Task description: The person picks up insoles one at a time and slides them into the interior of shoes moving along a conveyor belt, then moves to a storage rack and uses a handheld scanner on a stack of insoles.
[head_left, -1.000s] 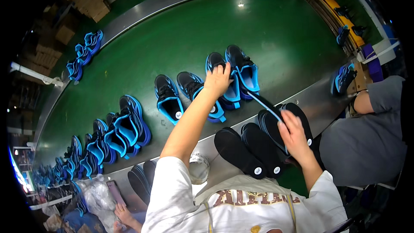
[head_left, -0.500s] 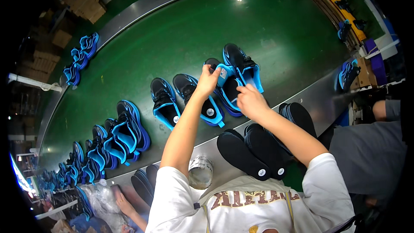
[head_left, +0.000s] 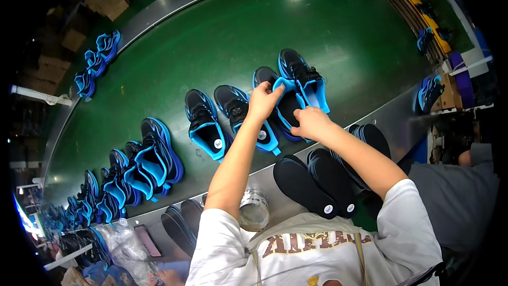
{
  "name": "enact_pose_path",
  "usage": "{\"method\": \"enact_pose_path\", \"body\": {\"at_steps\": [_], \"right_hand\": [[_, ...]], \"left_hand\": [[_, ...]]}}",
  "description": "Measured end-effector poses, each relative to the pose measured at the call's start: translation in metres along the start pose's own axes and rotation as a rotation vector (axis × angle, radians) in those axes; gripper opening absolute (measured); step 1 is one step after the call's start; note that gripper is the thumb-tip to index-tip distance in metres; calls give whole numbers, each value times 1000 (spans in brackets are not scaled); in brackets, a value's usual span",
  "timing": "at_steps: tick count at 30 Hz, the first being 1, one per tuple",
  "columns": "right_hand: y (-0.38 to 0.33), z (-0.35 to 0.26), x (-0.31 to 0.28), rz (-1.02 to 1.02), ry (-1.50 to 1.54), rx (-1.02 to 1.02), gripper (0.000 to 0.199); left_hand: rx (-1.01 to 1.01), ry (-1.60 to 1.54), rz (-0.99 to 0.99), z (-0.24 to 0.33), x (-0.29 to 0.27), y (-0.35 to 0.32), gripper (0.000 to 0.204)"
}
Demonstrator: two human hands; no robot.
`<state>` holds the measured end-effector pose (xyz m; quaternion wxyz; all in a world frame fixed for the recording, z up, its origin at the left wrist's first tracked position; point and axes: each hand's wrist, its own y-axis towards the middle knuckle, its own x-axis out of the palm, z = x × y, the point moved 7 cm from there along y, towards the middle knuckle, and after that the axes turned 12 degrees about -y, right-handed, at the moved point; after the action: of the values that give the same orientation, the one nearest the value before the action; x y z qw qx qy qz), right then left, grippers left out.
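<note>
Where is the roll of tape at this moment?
In the head view, the roll of tape stands on the metal ledge, low and central, beside the left forearm and left of the black insoles.

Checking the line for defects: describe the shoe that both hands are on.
The shoe is a black sneaker with bright blue collar and trim, looking synthetic, lying on the green conveyor belt beside its laced partner. The left hand grips its collar; the right hand presses at its opening, where a dark insole shows.
</note>
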<state>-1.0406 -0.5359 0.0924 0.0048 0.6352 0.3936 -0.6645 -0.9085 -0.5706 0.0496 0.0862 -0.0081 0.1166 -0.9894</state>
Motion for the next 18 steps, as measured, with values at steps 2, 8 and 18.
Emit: {"method": "enact_pose_path", "body": {"at_steps": [2, 8, 18], "right_hand": [[4, 4, -2, 64, -7, -62, 22], [25, -6, 19, 393, -132, -163, 14], [57, -11, 26, 208, -249, -102, 16]], "left_hand": [[0, 13, -1, -7, 2, 5, 36], [-45, 9, 41, -2, -1, 2, 32], [143, 383, 79, 6, 2, -6, 42]]}}
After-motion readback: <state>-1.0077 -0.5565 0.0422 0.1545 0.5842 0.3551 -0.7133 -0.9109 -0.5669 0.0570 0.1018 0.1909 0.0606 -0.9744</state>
